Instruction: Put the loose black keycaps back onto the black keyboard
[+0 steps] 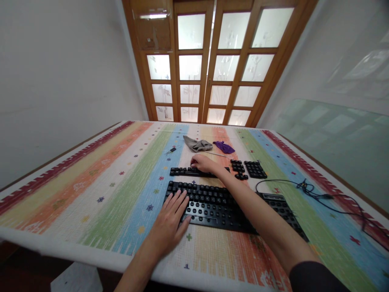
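Note:
A black keyboard [209, 221] lies near the table's front edge; its upper rows carry keycaps, while several lower positions show bare switches. My left hand [172, 213] rests on the keyboard's left end, fingers stretched out and flat. Behind the keyboard is a row of loose black keycaps [179, 171]. My right hand [203, 163] reaches over this row, its fingers curled together; whatever they pinch is hidden. To the right lie a small group of keycaps [237, 166] and a block of keycaps [255, 169]. My right forearm covers part of the keyboard.
A grey cloth [197, 144] and a purple cloth [224, 147] lie farther back, with a thin metal rod [215, 154] in front. A small black tool [173, 149] sits left of them. The black cable [316, 195] coils at right on the striped tablecloth [100, 182].

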A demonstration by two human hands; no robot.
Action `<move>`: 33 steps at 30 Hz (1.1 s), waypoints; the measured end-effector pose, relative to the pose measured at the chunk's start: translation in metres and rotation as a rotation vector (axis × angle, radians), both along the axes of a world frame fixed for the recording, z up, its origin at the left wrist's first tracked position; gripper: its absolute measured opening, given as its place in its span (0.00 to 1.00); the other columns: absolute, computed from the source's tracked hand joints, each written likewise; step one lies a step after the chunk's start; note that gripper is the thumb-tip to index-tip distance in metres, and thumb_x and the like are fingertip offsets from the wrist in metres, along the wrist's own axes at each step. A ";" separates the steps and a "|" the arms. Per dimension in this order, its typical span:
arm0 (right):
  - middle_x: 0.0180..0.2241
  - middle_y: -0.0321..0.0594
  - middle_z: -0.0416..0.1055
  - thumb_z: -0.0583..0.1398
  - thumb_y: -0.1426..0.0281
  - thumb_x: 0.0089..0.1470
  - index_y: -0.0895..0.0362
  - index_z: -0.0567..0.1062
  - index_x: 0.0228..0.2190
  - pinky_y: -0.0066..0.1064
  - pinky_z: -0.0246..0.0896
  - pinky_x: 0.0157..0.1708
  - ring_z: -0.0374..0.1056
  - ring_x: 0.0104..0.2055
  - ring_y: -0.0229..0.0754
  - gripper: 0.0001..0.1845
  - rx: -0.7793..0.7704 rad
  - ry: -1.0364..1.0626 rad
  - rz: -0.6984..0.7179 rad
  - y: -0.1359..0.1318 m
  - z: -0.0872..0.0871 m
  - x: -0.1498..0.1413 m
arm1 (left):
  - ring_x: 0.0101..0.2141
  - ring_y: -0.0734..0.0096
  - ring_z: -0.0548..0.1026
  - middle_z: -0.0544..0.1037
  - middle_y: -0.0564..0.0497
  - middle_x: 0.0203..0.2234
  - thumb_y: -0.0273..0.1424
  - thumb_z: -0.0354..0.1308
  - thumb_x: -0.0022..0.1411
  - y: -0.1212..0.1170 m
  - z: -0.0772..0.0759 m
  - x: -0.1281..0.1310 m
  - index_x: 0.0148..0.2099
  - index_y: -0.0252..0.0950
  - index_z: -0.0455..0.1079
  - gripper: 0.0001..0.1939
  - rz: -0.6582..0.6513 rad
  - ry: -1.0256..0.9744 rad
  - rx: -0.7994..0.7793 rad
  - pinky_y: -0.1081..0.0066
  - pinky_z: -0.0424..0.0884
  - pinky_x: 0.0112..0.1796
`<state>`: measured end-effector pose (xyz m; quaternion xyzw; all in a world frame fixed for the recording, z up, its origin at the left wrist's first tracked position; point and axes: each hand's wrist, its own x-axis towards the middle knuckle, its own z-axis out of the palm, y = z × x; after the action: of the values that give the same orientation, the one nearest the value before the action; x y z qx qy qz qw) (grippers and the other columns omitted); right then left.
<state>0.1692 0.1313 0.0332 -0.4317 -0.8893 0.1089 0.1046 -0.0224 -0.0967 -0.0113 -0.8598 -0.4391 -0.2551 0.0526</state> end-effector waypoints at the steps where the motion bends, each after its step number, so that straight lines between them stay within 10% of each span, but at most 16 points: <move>1: 0.38 0.48 0.79 0.64 0.75 0.57 0.62 0.80 0.38 0.27 0.60 0.36 0.72 0.38 0.42 0.06 0.007 0.014 0.000 -0.001 0.000 0.001 | 0.67 0.56 0.58 0.62 0.41 0.66 0.33 0.50 0.72 0.000 0.000 0.000 0.71 0.35 0.51 0.28 -0.001 -0.004 0.001 0.47 0.61 0.63; 19: 0.38 0.43 0.71 0.59 0.79 0.60 0.59 0.73 0.38 0.34 0.63 0.45 0.67 0.41 0.42 0.05 0.137 0.323 0.309 -0.102 0.015 0.017 | 0.66 0.55 0.60 0.64 0.41 0.65 0.33 0.50 0.72 0.000 0.000 -0.001 0.70 0.36 0.53 0.27 -0.013 -0.059 0.004 0.46 0.63 0.62; 33: 0.38 0.48 0.71 0.58 0.78 0.61 0.61 0.73 0.36 0.35 0.66 0.41 0.66 0.42 0.46 0.03 0.272 0.038 0.272 -0.173 -0.011 0.014 | 0.61 0.55 0.69 0.71 0.43 0.60 0.31 0.52 0.71 0.000 0.004 -0.002 0.64 0.39 0.61 0.21 0.011 -0.180 0.040 0.47 0.65 0.61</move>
<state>0.1830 -0.0412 0.0218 -0.2874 -0.9438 0.0089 0.1630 -0.0244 -0.0964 -0.0068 -0.8298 -0.4418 -0.3395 0.0314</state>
